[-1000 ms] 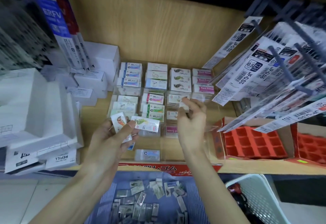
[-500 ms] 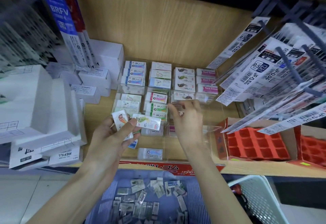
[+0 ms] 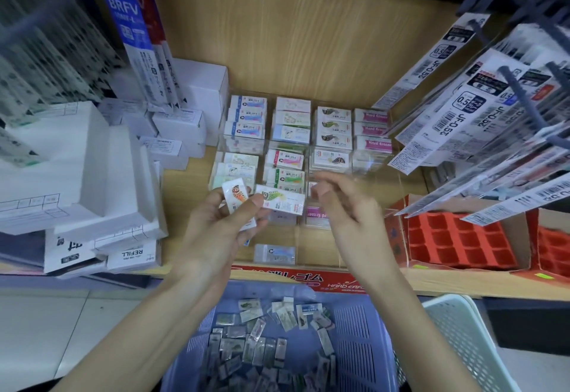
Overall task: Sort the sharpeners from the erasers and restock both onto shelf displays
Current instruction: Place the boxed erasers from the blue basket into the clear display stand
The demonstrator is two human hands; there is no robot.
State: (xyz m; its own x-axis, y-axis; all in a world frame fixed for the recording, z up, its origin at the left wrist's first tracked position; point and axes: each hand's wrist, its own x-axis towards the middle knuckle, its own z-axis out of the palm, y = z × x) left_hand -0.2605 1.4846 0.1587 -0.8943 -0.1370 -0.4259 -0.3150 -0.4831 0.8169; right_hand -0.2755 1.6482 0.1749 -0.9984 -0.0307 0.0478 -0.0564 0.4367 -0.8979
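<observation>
Blue basket (image 3: 367, 323) holds loose wrapped erasers (image 3: 262, 345); clear shelf tray (image 3: 320, 252) holds neat stacks. Left hand (image 3: 212, 237) pinches two fish-print erasers (image 3: 282, 203), one lying rightward, one near upright; right hand (image 3: 348, 215) relaxed, empty

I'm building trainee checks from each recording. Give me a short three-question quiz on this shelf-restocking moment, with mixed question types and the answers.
1. True or false: the left hand holds fish-printed erasers.
2. What colour is the basket holding the loose wrapped pieces below the shelf edge? A yellow, B blue, C green.
3. Fill in: the pink-labelled erasers in the display's right column read "Hard ____".

Key: 1 true; 2 B; 3 Eraser.
</observation>
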